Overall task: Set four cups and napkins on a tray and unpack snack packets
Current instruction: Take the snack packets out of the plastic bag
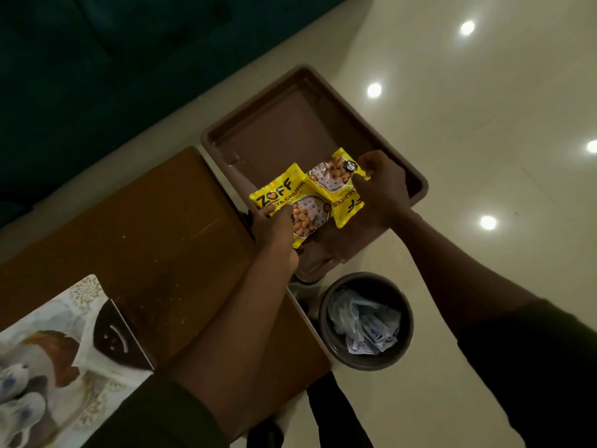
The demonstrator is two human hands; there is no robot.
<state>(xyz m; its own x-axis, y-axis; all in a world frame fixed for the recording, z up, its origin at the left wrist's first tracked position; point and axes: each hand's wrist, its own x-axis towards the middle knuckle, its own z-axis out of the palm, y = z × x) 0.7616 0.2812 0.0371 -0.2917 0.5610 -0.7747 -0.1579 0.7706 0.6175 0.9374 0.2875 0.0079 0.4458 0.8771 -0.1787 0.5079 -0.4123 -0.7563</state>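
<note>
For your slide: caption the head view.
Left hand and right hand hold two joined yellow snack packets above a brown plastic tray.

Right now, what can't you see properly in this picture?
- Head view: the cups at the lower left are blurred and cut off by the picture's edge; their number is unclear.
- Left hand covers part of the left snack packet.
- Whether the two packets are joined or separate is unclear.
- The crumpled wrappers in the bin are too dim to identify.
</note>
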